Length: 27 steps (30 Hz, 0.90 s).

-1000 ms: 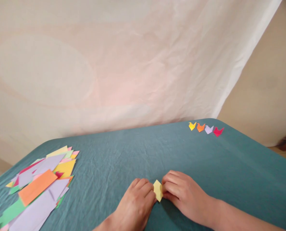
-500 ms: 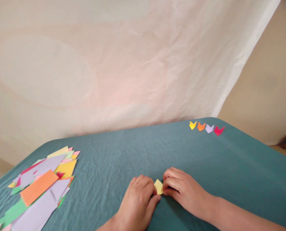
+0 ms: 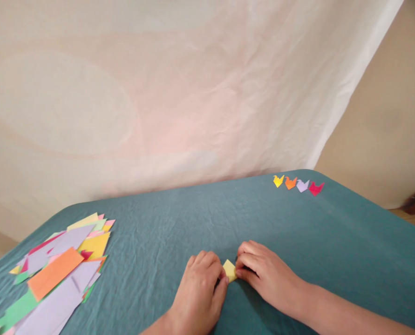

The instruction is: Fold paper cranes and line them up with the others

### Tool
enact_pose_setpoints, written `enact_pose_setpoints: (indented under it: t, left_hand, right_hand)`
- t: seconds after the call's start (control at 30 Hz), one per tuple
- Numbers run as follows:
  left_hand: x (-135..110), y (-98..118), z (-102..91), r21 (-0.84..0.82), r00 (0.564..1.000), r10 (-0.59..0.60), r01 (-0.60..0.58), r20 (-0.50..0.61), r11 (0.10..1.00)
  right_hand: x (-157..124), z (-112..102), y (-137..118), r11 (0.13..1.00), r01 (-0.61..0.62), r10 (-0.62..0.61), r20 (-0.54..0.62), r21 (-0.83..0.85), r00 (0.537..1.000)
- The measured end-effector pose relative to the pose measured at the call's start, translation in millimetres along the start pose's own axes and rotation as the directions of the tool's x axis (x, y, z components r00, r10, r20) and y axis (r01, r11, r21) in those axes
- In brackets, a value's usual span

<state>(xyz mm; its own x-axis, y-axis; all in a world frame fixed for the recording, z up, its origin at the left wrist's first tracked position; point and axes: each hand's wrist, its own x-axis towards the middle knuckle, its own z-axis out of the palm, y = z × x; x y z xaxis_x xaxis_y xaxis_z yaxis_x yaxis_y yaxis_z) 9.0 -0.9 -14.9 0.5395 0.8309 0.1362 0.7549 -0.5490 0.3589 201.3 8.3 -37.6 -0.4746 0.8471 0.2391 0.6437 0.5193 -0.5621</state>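
A small piece of folded pale yellow paper point(image 3: 229, 270) is held low over the table, between my two hands. My left hand point(image 3: 200, 291) pinches its left side, with thumb and fingers closed together. On the opposite side, the fingertips of my right hand point(image 3: 263, 272) are closed on the paper's right corner. The fingers hide both side edges of the paper, leaving a pointed top and the middle in sight.
Teal cloth covers the table point(image 3: 165, 232). A loose heap of coloured paper sheets point(image 3: 55, 274) lies at the left. Toward the far right edge several folded paper birds stand in a row, among them a yellow bird point(image 3: 278, 181) and a red bird point(image 3: 316, 188). A pale sheet point(image 3: 193, 93) hangs behind.
My left thumb has shifted up and left along the paper's lower edge. My right fingers have moved slightly, still at the right corner. The view has shifted a little.
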Motion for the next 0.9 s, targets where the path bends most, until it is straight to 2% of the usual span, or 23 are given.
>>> enact_pose_setpoints:
  t: [0.2, 0.53, 0.9]
  left_hand:
    - [0.5, 2.0, 2.2, 0.027, 0.999, -0.049, 0.048, 0.011, 0.998]
    - [4.9, 0.9, 4.9, -0.017, 0.993, -0.115, 0.115, 0.005, 0.993]
    - [7.4, 0.8, 6.7, -0.007, 0.991, -0.132, 0.132, 0.000, 0.991]
  right_hand:
    - [-0.6, 0.5, -1.1, 0.999, -0.031, 0.031, -0.013, -0.032, 0.999]
    - [-1.4, -1.2, -4.5, 0.995, -0.084, 0.082, -0.036, -0.047, 0.996]
    - [0.8, -1.8, -2.9, 0.990, -0.110, 0.107, -0.044, -0.090, 0.993]
